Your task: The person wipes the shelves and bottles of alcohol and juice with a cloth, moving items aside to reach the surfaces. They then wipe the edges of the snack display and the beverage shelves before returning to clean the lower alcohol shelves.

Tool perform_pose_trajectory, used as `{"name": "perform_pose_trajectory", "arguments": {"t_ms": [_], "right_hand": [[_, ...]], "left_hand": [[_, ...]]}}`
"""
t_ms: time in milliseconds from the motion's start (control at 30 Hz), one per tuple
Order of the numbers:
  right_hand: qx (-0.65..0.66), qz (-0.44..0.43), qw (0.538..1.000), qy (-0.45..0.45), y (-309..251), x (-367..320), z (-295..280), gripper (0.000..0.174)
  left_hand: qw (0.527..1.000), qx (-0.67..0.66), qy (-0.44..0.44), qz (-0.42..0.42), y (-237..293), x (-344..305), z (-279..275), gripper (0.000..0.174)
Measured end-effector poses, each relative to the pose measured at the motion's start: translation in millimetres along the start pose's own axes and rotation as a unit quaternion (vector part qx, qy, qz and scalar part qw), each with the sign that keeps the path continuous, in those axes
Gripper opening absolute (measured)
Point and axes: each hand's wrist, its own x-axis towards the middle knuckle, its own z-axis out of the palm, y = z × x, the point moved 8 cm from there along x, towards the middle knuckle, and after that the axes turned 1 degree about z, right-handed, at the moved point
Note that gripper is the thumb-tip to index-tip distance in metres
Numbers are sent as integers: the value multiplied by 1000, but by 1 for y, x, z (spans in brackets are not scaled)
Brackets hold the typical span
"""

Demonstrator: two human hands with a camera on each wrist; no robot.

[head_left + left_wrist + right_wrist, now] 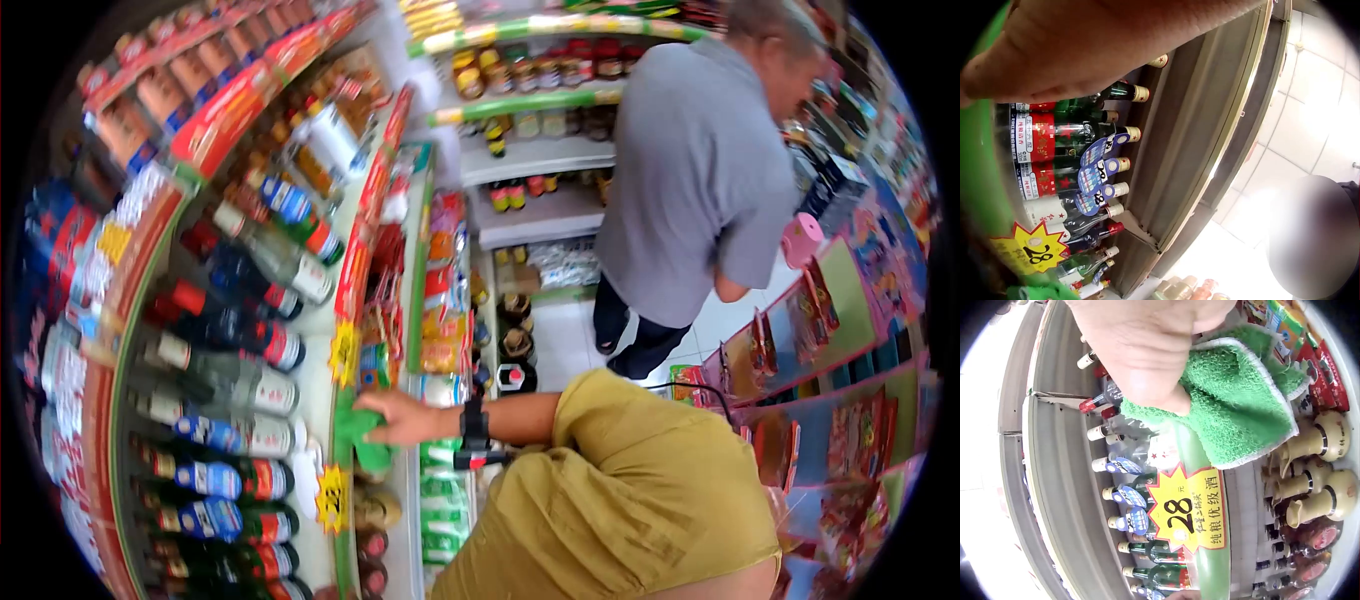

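Note:
A green cloth [375, 457] is pressed by my right hand [400, 417] against the green edge strip of a bottle shelf in the head view. Up close in the right wrist view, my right hand [1141, 356] grips the cloth [1235, 406], its thumb bent over it, just above a yellow "28" price tag [1188, 512]. My left hand [1097, 50] stretches across the top of the left wrist view, its tip touching the green strip [975, 162] beside rows of bottles [1044, 144]; its other fingers are hidden. The head view does not show it.
Bottles [270, 390] line the shelf at the left, and jars [545, 72] stand on shelves at the back. Another person in a grey shirt [690, 170] stands in the aisle. Racks of packets [860, 440] are at the right. Beige jugs [1329, 494] sit beside the strip.

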Motion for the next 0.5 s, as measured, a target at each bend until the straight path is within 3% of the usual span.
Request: {"name": "perform_pose_trajectory", "arguments": {"t_ms": [67, 133, 167, 267, 500], "right_hand": [[14, 20, 1000, 8, 2, 3, -9, 36], [-2, -11, 999, 30, 9, 6, -16, 37], [-38, 17, 998, 36, 13, 7, -21, 38], [53, 106, 993, 20, 32, 11, -20, 39], [89, 111, 990, -4, 19, 0, 5, 37]], "left_hand": [[998, -45, -37, -19, -26, 16, 23, 22], [996, -37, 68, 43, -24, 2, 21, 18], [996, -45, 58, 59, -20, 3, 19, 19], [992, -122, 27, -9, -21, 6, 16, 21], [989, -140, 16, -37, -21, 9, 17, 22]]}}
